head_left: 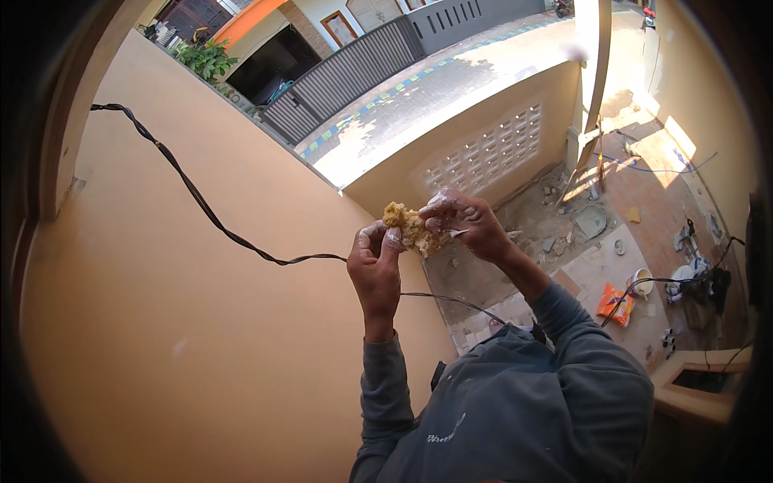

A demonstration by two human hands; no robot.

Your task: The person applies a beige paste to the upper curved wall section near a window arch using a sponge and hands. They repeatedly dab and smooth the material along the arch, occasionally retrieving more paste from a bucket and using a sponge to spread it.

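Note:
Both of my hands hold a ragged, crumbly yellowish sponge-like lump [416, 232] out in front of me. My left hand [375, 270] pinches its left end between thumb and fingers, and my right hand [475, 229] grips its right part from above. White residue coats the fingers of both hands. A black twisted cable [233, 236] runs along the peach wall [185, 314] on the left and passes behind my left hand. The lump's far side and some of my fingertips are hidden.
A low wall with vent blocks [483, 145] faces the street. Below right are rubble [555, 193], a grey basin [590, 221], a white bucket [642, 281], an orange bag [614, 304], assorted tools [691, 274], loose cables and a wooden frame [668, 378]. A post [592, 97] rises at the right.

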